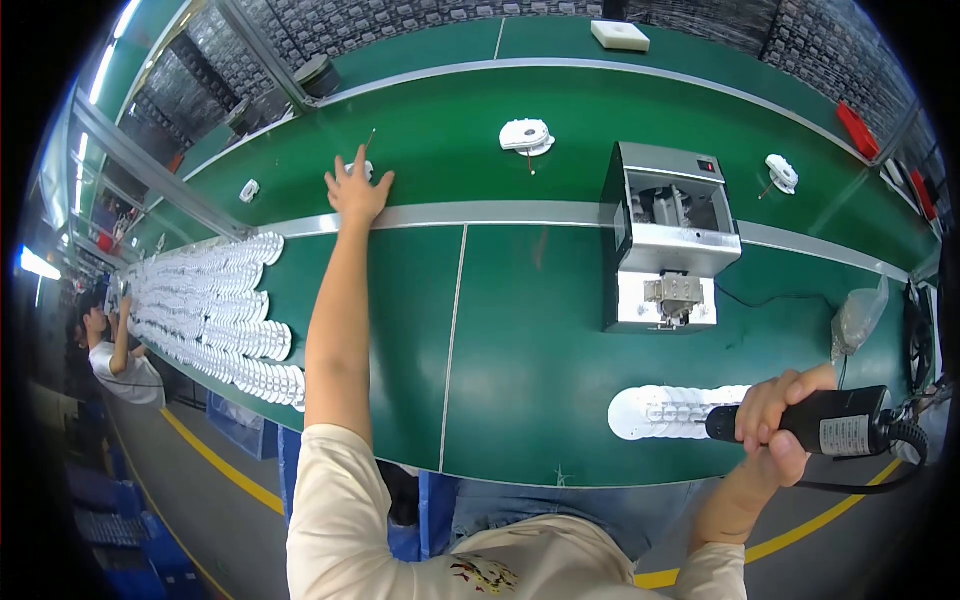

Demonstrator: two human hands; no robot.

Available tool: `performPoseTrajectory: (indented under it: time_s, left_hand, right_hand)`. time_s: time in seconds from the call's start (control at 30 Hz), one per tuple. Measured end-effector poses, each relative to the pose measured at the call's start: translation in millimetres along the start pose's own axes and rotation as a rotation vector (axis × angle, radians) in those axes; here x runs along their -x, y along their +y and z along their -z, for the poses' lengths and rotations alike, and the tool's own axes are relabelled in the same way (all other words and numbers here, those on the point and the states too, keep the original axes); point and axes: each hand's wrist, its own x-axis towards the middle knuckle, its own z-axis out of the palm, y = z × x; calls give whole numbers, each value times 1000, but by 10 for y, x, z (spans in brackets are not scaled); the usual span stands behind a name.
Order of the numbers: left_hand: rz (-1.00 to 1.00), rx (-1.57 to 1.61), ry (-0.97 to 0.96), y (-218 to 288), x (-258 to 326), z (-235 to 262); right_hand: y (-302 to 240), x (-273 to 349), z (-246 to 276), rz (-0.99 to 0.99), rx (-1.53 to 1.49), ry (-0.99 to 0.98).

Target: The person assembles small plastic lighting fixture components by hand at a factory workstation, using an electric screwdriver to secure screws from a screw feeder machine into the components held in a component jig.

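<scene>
My left hand (360, 190) reaches out over the green conveyor belt (440, 130), fingers spread. Just beyond its fingers, a small white part (368, 169) with a thin wire is partly hidden by them. Held level above the near right of the bench, a black corded electric screwdriver (845, 415) is wrapped by the fingers of my right hand (780, 420). The tool's nose points left, above a row of overlapping white round parts (640, 412). Other white parts with short wires lie on the belt: a larger one (526, 136) near the middle and one (782, 174) farther right.
A silver-and-black machine (675, 235) stands right of the middle. Long rows of nested white parts (215, 310) cover the bench's left. A clear bag (860, 318) is at the right edge. Another person (125, 360) works at the far left. A white block (620, 36) sits at the back.
</scene>
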Motion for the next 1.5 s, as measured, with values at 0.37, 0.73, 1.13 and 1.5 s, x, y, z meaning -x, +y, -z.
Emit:
performPoseTrajectory:
  time_s: [0.37, 0.73, 1.13, 1.5]
  left_hand:
    - [-6, 784, -752, 270, 80, 1223]
    - [-594, 604, -817, 492, 949, 2024]
    - [-858, 1199, -672, 1569, 2213, 2384]
    - [-959, 1096, -633, 1800, 2441, 2394]
  right_hand:
    - [98, -78, -19, -5, -33, -22]
    - [-10, 44, -98, -92, -91, 9]
    - [3, -30, -98, -91, -66, 5]
    - [-22, -31, -135, -101, -40, 27]
